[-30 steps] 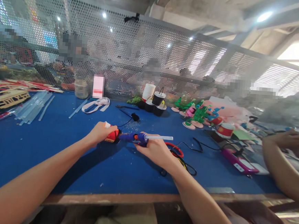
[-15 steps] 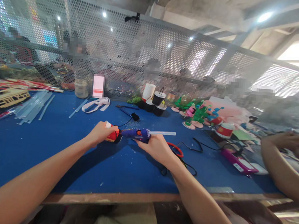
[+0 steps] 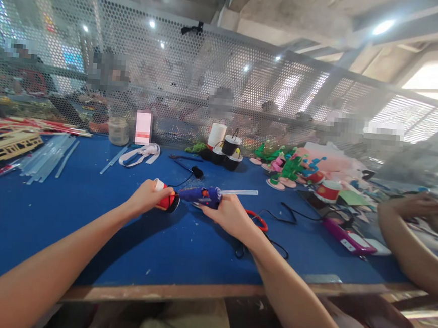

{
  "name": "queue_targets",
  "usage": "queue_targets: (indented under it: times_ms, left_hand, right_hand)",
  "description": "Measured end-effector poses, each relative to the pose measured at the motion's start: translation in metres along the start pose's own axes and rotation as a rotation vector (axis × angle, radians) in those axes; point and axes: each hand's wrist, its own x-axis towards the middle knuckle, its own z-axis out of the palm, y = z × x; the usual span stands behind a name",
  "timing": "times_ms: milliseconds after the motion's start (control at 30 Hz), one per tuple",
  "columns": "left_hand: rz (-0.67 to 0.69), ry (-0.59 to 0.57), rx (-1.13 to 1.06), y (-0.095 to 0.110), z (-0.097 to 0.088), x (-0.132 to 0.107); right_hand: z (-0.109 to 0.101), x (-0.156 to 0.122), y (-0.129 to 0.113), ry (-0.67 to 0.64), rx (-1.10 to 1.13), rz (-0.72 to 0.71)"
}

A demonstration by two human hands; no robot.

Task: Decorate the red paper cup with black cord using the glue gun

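My left hand (image 3: pixel 145 197) is closed around a small red paper cup (image 3: pixel 166 202) with a white rim and a black band, tilted on its side above the table. In my right hand (image 3: pixel 230 214) is a blue glue gun (image 3: pixel 203 196), its nozzle pointing left at the cup's side; whether the tip touches it I cannot tell. A clear glue stick (image 3: pixel 239 192) sticks out of the gun's back end. My right fingers are partly hidden behind the gun's handle.
Blue table (image 3: pixel 128 258). Loose glue sticks (image 3: pixel 48 160) and a jar (image 3: pixel 118 131) lie left, black-and-white cups (image 3: pixel 231 146) at the back. Green craft figures (image 3: pixel 292 167), a purple power strip (image 3: pixel 345 237) and a co-worker's arm (image 3: pixel 399 234) are right. A mesh screen (image 3: pixel 195 81) stands behind.
The cup in my left hand has turned slightly and its dark end shows a little more. The glue gun has barely moved.
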Motion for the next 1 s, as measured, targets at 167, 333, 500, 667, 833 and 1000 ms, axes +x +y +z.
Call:
queue_targets:
  times_ms: [167,333,500,667,833,1000]
  left_hand:
    - [0.021,-0.032,0.014,0.002,0.000,-0.002]
    - [0.045,-0.067,0.007,0.007,-0.001,-0.005]
    - [0.045,-0.064,-0.003,0.006,-0.001,-0.005]
    - [0.068,-0.093,0.001,0.005,-0.002,-0.005]
    - [0.071,-0.119,-0.033,0.002,-0.001,-0.003]
    - [0.066,-0.133,-0.058,-0.004,-0.001,0.000]
  right_hand:
    - [-0.001,0.003,0.000,0.013,-0.008,0.037]
    - [-0.003,0.001,-0.001,0.021,-0.017,0.018]
    - [-0.004,0.000,-0.002,-0.005,0.014,0.040]
    - [-0.002,0.005,-0.001,-0.009,0.008,0.103]
    - [-0.003,0.006,-0.001,-0.028,0.031,0.101]
    - [-0.004,0.006,-0.002,-0.053,0.101,0.092]
